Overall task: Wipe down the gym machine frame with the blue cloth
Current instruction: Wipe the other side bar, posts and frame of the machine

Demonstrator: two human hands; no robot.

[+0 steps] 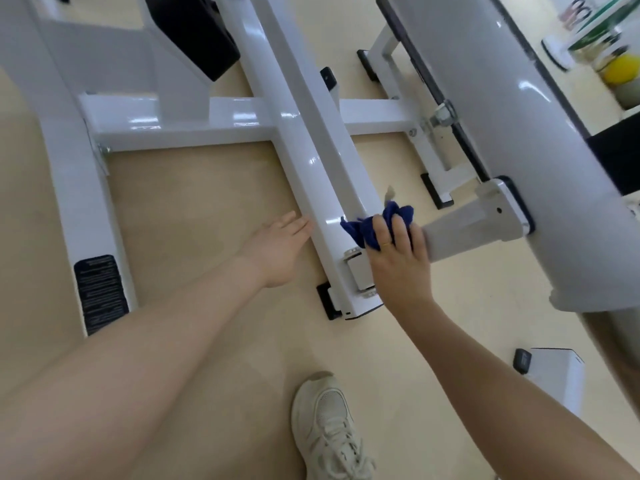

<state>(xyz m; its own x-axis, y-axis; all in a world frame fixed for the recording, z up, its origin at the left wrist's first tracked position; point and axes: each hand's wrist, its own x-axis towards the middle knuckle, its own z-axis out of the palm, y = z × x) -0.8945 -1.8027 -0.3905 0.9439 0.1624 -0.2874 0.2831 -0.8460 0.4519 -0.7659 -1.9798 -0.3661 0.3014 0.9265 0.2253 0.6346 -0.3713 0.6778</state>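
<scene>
Cream mesh sneaker (327, 424) nearest, laced, on beige floor (194, 202). Right hand (398, 258) palm down, fingers curled over bunched blue cloth (377, 223) — soft, terry-like — pressing it to lower end of glossy white square-tube frame beam (311, 147); thin ring on one finger. Left hand (280, 247) fingers straight, together, tips touching beam's side. Black label (100, 292) on left leg — print unreadable.

Beige floor (194, 188), glossy under overhead light. A white bench (408, 46) stands well beyond the fingers; a yellow ball (620, 69) lies far off, upper right.
</scene>
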